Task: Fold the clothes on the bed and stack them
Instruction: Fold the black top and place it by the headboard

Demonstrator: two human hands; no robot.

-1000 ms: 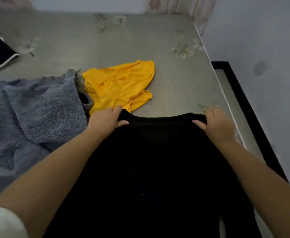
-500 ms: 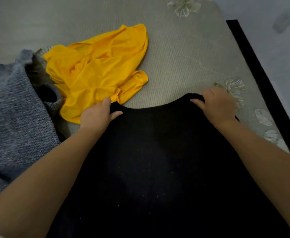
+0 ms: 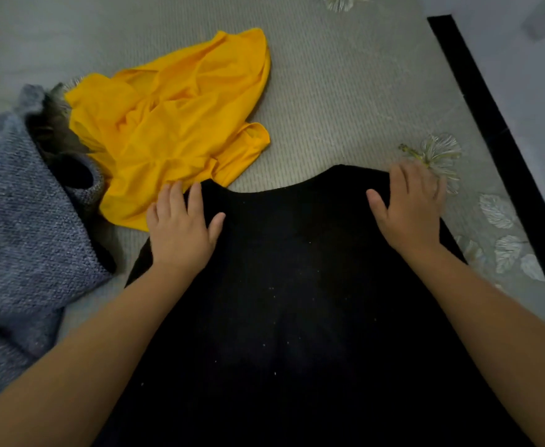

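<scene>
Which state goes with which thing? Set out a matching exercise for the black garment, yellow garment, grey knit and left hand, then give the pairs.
Things:
1. black garment
2. yellow garment
3. grey knit
4. left hand

States:
A. crumpled on the bed, beyond the left hand
B. heaped at the left edge of the view
C. spread flat under both hands
D. fingers straight, pressing on a far corner of dark cloth

Pairs: 1-C, 2-A, 3-B, 4-D. The right hand rests flat on the other far corner.

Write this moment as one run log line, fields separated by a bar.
left hand flat on black garment | right hand flat on it | yellow shirt unfolded | grey sweater unfolded
</scene>
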